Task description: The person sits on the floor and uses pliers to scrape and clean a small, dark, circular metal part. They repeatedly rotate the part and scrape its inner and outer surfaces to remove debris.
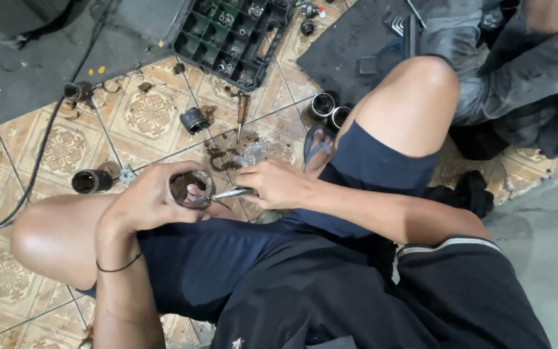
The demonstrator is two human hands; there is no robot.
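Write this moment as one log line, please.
left hand: holds grimy metal sleeve | right hand: pushes pliers into it | floor: loose cylinders, socket tray

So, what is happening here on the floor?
A person sits on a tiled floor. The left hand holds a short metal cylinder with its open end up. The right hand holds a thin metal tool, with its tip at the cylinder's rim. More cylinders lie on the tiles, and an open tool case sits further ahead.

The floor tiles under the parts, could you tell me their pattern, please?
Beige floor tiles with brown ornate medallion motifs, clearest in the head view.
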